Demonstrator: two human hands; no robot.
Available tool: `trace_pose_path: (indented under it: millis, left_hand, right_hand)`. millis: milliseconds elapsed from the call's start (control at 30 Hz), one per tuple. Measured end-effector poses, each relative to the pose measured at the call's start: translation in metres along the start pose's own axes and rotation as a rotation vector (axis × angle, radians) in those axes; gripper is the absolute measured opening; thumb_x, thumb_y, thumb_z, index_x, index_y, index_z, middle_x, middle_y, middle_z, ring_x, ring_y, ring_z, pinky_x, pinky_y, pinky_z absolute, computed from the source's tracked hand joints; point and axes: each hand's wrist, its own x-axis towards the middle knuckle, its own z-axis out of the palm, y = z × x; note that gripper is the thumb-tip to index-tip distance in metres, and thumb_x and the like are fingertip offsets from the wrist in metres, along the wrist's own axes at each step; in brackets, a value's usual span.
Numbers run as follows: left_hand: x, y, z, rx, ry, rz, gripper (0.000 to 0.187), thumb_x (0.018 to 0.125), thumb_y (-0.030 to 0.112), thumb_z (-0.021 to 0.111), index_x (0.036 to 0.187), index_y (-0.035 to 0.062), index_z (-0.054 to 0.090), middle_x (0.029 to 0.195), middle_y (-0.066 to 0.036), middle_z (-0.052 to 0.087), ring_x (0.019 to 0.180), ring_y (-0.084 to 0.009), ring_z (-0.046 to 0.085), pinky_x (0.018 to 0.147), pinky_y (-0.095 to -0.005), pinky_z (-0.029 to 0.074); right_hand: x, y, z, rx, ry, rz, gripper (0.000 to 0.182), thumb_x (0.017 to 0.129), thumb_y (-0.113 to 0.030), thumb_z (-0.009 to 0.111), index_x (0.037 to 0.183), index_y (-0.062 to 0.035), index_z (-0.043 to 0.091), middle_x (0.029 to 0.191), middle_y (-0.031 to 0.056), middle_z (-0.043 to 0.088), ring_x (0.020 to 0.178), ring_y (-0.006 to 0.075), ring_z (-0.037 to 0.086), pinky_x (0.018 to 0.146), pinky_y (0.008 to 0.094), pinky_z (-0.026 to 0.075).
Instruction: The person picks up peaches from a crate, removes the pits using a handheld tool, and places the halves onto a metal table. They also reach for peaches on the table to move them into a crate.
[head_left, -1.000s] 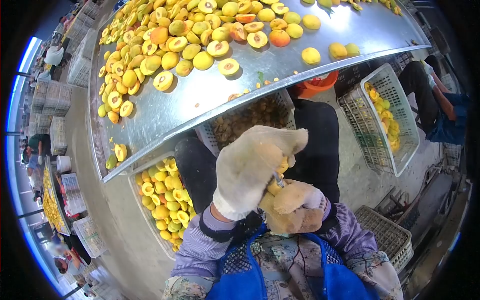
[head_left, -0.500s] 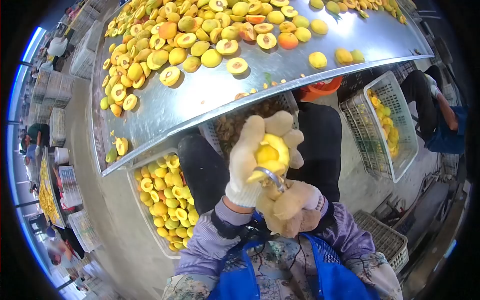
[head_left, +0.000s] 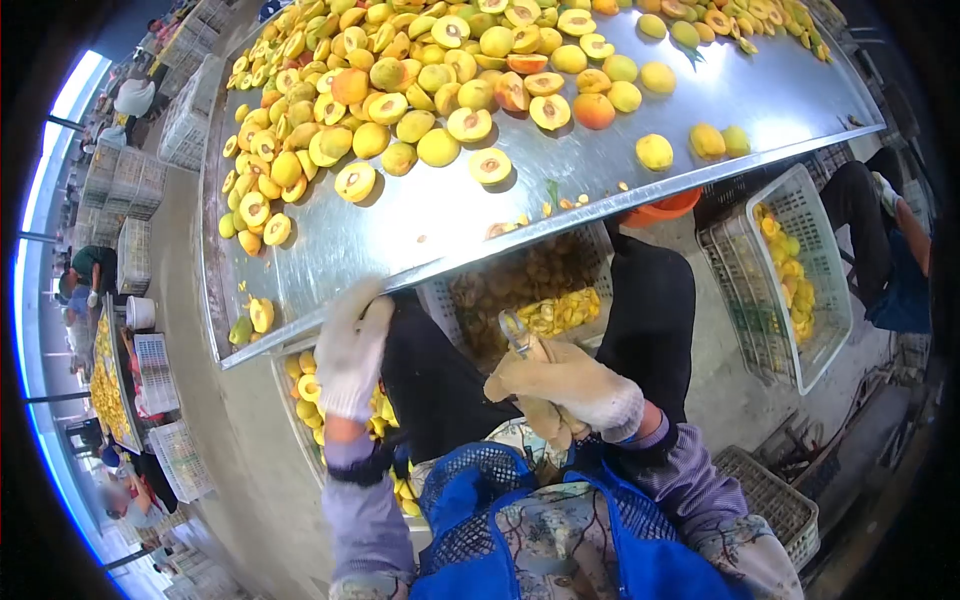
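My left hand (head_left: 352,350), in a white knit glove, is beside the table's front edge above a crate of yellow peach halves (head_left: 308,388). Its fingers are stretched out and I see no fruit in them, though the palm side is hidden. In front of my lap, my right hand (head_left: 570,385), in a stained glove, is closed around a pitting tool (head_left: 514,328) whose curved metal loop sticks out past the fingers. Below that loop, between my knees, a crate (head_left: 440,305) contains brown pits (head_left: 500,285) and yellow fruit pieces (head_left: 560,313).
A metal table (head_left: 400,235) carries a heap of whole and halved peaches (head_left: 390,105). To the right are a tilted crate (head_left: 835,300) with fruit, an orange bucket (head_left: 665,207) and a seated person (head_left: 895,240). Another crate (head_left: 770,490) stands at lower right.
My left hand has moved left from the middle to over the left crate; the peach half it held no longer shows. My right hand, still on the tool, is apart from it.
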Motion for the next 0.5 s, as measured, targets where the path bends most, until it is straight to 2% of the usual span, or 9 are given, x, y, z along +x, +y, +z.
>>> trace_pose_path:
  millis: [33,133,167,233,300,333,400,433,500]
  left_hand:
    - [0.024,0.014,0.014,-0.042,-0.022,0.068,0.042,0.089,0.027,0.057,0.122,0.0018,0.061,0.128,-0.020,0.058,0.118,-0.0347,0.055,0.102,-0.0387,0.042]
    - [0.100,0.066,0.056,0.002,-0.076,0.210,0.054,0.088,0.037,0.057,0.129,0.0018,0.055,0.137,-0.022,0.049,0.124,-0.0377,0.050,0.103,-0.0417,0.041]
    - [0.126,0.074,0.076,0.105,-0.067,0.160,0.060,0.086,0.040,0.059,0.132,0.0018,0.052,0.137,-0.023,0.049,0.123,-0.0382,0.051,0.102,-0.0420,0.042]
    - [0.163,0.079,0.112,0.205,-0.057,0.118,0.066,0.084,0.043,0.061,0.134,0.0018,0.049,0.137,-0.023,0.049,0.122,-0.0387,0.051,0.101,-0.0423,0.043]
    - [0.176,0.087,0.133,0.558,-0.250,0.053,0.062,0.085,0.035,0.064,0.131,-0.0025,0.047,0.117,-0.020,0.059,0.102,-0.0281,0.062,0.089,-0.0341,0.049]
    - [0.174,0.088,0.134,0.557,-0.258,0.057,0.062,0.085,0.035,0.064,0.131,-0.0025,0.047,0.117,-0.020,0.059,0.102,-0.0281,0.062,0.089,-0.0341,0.049]
    - [0.159,0.091,0.126,-0.225,-0.518,-0.137,0.057,0.085,0.031,0.064,0.128,0.0000,0.046,0.106,-0.014,0.061,0.085,-0.0202,0.064,0.074,-0.0308,0.053]
    - [0.147,0.094,0.119,-0.402,-0.531,-0.154,0.054,0.082,0.025,0.066,0.126,0.0017,0.046,0.099,-0.010,0.062,0.076,-0.0139,0.063,0.062,-0.0265,0.051]
    - [0.111,0.104,0.103,-0.859,-0.475,-0.148,0.056,0.078,0.019,0.066,0.127,0.0012,0.046,0.099,-0.012,0.063,0.076,-0.0156,0.062,0.060,-0.0256,0.049]
  right_hand:
    - [-0.001,-0.001,0.004,-0.022,0.069,-0.015,0.027,0.093,-0.031,0.059,0.095,-0.0050,0.063,0.069,0.0014,0.059,0.060,0.0072,0.055,0.054,0.0215,0.044]
    - [-0.005,-0.003,0.000,-0.018,0.138,0.049,0.026,0.091,-0.031,0.059,0.094,-0.0050,0.062,0.070,0.0026,0.060,0.060,0.0082,0.056,0.053,0.0216,0.045]
    - [-0.009,-0.010,-0.002,-0.019,0.107,0.100,0.026,0.090,-0.031,0.059,0.093,-0.0054,0.060,0.067,0.0031,0.059,0.054,0.0092,0.055,0.048,0.0220,0.043]
    - [-0.011,-0.004,-0.003,0.003,0.163,0.044,0.025,0.091,-0.031,0.059,0.092,-0.0056,0.060,0.064,0.0032,0.058,0.051,0.0095,0.054,0.046,0.0221,0.042]
    - [-0.013,-0.002,-0.006,0.030,0.219,-0.007,0.025,0.091,-0.031,0.058,0.091,-0.0058,0.060,0.062,0.0033,0.057,0.048,0.0098,0.053,0.044,0.0221,0.041]
    - [-0.015,-0.002,-0.009,0.032,0.231,-0.046,0.024,0.091,-0.030,0.059,0.093,-0.0054,0.059,0.062,0.0032,0.058,0.047,0.0095,0.053,0.044,0.0224,0.042]
    - [-0.019,-0.004,-0.011,0.039,0.244,-0.086,0.024,0.092,-0.029,0.059,0.094,-0.0050,0.058,0.061,0.0032,0.058,0.047,0.0093,0.053,0.044,0.0226,0.042]
    - [-0.022,-0.010,-0.011,0.040,0.252,-0.067,0.023,0.092,-0.028,0.059,0.096,-0.0047,0.057,0.061,0.0030,0.057,0.047,0.0092,0.053,0.044,0.0226,0.042]
    - [-0.022,-0.011,-0.012,0.052,0.257,-0.046,0.023,0.092,-0.026,0.059,0.097,-0.0044,0.056,0.060,0.0028,0.057,0.047,0.0090,0.053,0.044,0.0227,0.041]
